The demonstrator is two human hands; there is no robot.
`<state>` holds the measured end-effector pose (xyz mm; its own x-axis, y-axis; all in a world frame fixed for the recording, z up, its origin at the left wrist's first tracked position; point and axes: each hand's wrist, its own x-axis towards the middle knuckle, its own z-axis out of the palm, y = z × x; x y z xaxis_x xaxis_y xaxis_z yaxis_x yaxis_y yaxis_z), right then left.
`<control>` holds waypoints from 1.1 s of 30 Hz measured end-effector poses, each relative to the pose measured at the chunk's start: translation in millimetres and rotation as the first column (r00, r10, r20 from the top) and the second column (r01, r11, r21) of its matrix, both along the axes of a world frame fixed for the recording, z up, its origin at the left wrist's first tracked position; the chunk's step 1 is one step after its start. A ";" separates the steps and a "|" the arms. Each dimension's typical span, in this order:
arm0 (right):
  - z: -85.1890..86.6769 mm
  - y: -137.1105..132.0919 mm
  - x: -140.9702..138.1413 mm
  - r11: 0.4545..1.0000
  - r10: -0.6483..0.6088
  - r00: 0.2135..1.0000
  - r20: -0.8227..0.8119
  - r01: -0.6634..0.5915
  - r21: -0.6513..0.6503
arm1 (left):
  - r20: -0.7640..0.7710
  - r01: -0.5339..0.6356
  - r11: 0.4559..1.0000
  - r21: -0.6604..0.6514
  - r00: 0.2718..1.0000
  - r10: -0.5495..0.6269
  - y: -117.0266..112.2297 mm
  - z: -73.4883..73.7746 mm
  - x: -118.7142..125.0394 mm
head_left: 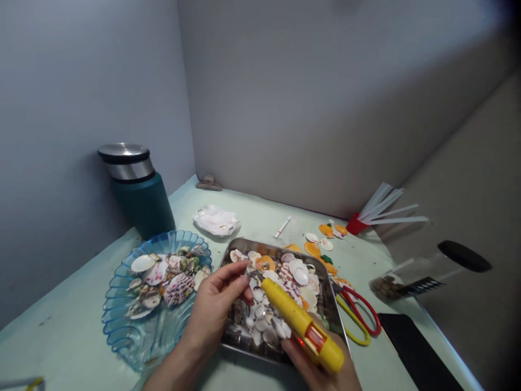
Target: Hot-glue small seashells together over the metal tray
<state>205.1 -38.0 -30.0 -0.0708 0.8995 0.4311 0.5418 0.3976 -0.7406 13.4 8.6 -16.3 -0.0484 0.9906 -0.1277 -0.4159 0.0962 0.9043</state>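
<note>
My right hand [325, 364] is wrapped round a yellow hot glue gun [291, 312], whose small red light is lit. The gun's metal nozzle points up and left toward my left hand [220, 293]. Thumb and fingers of the left hand are pinched together by the nozzle tip; whatever lies between them is too small or hidden to name. Both hands are above a metal tray [338, 320] full of shells, with small white shells [260, 320] at the front and patterned and orange ones behind. Left of my left hand, a blue scalloped plate [118, 315] bears more shells [179, 288].
A teal bottle [142, 203] stands behind the plate. A white plastic packet [216, 220] lies behind the tray. On the right are orange shells [312, 250], red-and-yellow scissors [366, 315], a red cup [356, 224] of glue sticks, a clear jar [415, 271] and a black phone-like slab [419, 350].
</note>
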 end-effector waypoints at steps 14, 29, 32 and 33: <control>-0.2 -0.8 1.4 1.000 0.015 1.000 -0.008 -0.015 -0.023 | -0.006 0.019 0.999 -0.031 1.000 -0.019 1.0 2.4 0.5; 2.6 -0.8 -2.1 0.999 0.006 0.999 -0.052 -0.009 -0.049 | -0.067 -0.014 1.000 -0.019 0.998 0.012 0.5 -0.4 -0.5; -2.5 -1.2 0.1 1.000 0.008 1.000 -0.009 -0.008 -0.019 | -0.040 -0.013 0.999 -0.033 0.999 0.012 1.4 0.9 1.0; -3.9 -1.1 1.0 1.000 0.008 1.000 0.002 -0.008 -0.013 | -0.032 -0.013 0.999 -0.036 0.999 0.012 1.6 1.0 1.3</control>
<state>206.1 -39.2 -33.9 -0.0787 0.9045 0.4192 0.5405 0.3920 -0.7444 14.8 10.2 -15.2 -0.0656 0.9847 -0.1616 -0.3889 0.1240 0.9129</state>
